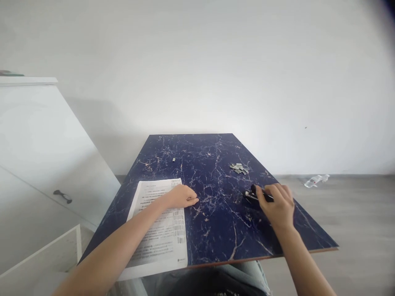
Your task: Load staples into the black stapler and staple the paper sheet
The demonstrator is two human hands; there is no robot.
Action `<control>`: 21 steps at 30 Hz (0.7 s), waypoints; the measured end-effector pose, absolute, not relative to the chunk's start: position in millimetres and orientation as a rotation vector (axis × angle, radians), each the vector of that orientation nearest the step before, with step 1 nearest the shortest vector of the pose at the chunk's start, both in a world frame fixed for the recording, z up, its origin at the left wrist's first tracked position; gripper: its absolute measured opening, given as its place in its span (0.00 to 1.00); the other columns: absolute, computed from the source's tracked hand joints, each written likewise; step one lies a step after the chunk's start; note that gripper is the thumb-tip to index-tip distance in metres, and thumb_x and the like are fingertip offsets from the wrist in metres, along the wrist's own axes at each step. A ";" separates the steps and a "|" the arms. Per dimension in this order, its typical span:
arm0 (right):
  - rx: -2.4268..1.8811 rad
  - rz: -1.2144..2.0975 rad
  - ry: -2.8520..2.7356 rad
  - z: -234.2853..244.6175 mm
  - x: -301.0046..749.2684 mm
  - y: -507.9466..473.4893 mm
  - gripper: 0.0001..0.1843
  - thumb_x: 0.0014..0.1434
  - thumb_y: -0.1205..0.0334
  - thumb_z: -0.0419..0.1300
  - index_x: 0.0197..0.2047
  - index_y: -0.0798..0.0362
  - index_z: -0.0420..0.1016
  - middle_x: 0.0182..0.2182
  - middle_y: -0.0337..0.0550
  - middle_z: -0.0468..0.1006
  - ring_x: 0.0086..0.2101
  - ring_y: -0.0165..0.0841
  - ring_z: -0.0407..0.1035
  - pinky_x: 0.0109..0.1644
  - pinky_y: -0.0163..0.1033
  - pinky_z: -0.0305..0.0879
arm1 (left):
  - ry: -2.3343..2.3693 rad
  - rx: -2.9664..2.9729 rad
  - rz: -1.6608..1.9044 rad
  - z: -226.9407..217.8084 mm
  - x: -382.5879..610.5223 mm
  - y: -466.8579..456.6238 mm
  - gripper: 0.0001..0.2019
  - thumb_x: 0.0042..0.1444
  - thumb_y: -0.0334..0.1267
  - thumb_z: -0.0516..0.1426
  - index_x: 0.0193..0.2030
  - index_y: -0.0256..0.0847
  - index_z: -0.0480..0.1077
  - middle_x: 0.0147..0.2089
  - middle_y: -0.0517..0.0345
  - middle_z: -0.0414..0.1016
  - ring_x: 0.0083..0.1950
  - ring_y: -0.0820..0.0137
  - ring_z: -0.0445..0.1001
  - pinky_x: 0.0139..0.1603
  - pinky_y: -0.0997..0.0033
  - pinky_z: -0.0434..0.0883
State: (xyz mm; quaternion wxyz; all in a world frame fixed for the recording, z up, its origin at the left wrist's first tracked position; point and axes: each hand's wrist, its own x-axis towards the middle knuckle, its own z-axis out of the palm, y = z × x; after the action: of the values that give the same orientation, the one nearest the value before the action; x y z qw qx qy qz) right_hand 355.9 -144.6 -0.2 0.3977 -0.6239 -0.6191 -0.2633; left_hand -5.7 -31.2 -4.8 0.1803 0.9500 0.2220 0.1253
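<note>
Printed sheets of paper (154, 242) lie at the left front of the dark blue marbled table (212, 230). Across their right edge rests my left hand (182, 196), its fingers curled closed over the tabletop; whatever may be inside them is hidden. On the right side of the table, my right hand (279, 203) grips a black stapler (251, 196) from above, its thumb and fingers around the body. Behind the stapler is a small pile of silvery staple strips (239, 168). One short piece, apparently a staple strip (173, 159), lies alone farther back.
A white cabinet (46, 135) with a dark handle (62, 196) stands to the left. The table's far edge is near a white wall (197, 65). On the grey floor (345, 213) at right lies a clear plastic bottle (316, 181).
</note>
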 end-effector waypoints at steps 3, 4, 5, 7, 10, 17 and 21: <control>-1.723 -0.507 -1.464 -12.5 389.3 -157.8 0.21 0.57 0.42 0.63 0.45 0.50 0.74 0.45 0.51 0.76 0.46 0.46 0.68 0.55 0.51 0.61 | 0.630 2.688 0.356 -6.3 -5.1 -30.2 0.22 0.65 0.44 0.50 0.21 0.39 0.50 0.19 0.64 0.56 0.21 0.76 0.55 0.27 0.72 0.54; -1.761 -0.374 -1.441 -17.2 398.8 -159.7 0.25 0.56 0.39 0.63 0.47 0.50 0.75 0.46 0.51 0.76 0.47 0.47 0.69 0.54 0.51 0.62 | 0.631 2.686 0.355 -6.6 -5.0 -30.0 0.22 0.65 0.44 0.50 0.21 0.39 0.50 0.19 0.64 0.56 0.21 0.76 0.56 0.27 0.72 0.55; -1.790 -0.206 -1.407 -21.9 407.2 -160.6 0.26 0.56 0.38 0.62 0.47 0.50 0.75 0.45 0.50 0.77 0.46 0.46 0.70 0.52 0.50 0.65 | 0.633 2.682 0.355 -6.7 -4.9 -29.9 0.23 0.65 0.44 0.50 0.21 0.39 0.50 0.19 0.64 0.56 0.21 0.76 0.56 0.27 0.72 0.55; -1.823 0.126 -1.316 -30.1 419.3 -160.9 0.28 0.55 0.37 0.62 0.48 0.51 0.76 0.41 0.49 0.79 0.42 0.44 0.74 0.47 0.46 0.68 | 0.637 2.673 0.358 -6.1 -4.9 -30.1 0.23 0.66 0.45 0.50 0.21 0.39 0.50 0.18 0.64 0.56 0.21 0.76 0.56 0.27 0.72 0.56; -1.858 0.325 -1.282 -36.2 425.0 -161.2 0.29 0.50 0.39 0.67 0.49 0.50 0.77 0.39 0.46 0.81 0.40 0.43 0.76 0.44 0.44 0.69 | 0.640 2.662 0.360 -3.4 -4.9 -31.5 0.23 0.66 0.44 0.49 0.21 0.39 0.50 0.18 0.64 0.54 0.21 0.76 0.56 0.27 0.73 0.56; -1.902 0.221 -1.399 -34.0 423.1 -163.4 0.24 0.51 0.42 0.67 0.47 0.49 0.79 0.36 0.42 0.82 0.36 0.41 0.76 0.41 0.42 0.68 | 0.648 2.656 0.344 0.2 -3.7 -32.9 0.23 0.65 0.43 0.50 0.21 0.39 0.48 0.18 0.64 0.54 0.21 0.76 0.55 0.28 0.73 0.55; -1.832 0.326 -1.326 -32.5 420.9 -160.6 0.24 0.50 0.44 0.69 0.45 0.51 0.79 0.34 0.42 0.82 0.35 0.41 0.75 0.40 0.41 0.67 | 0.651 2.649 0.358 -2.1 -4.4 -31.9 0.23 0.65 0.44 0.50 0.21 0.39 0.48 0.18 0.65 0.54 0.21 0.76 0.55 0.27 0.73 0.56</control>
State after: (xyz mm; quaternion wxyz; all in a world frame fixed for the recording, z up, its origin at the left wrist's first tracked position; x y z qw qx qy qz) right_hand 420.9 -160.6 -32.5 0.4153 -0.7295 -0.5278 0.1297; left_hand -4.4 -31.9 -2.1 0.1938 0.9446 0.2323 0.1276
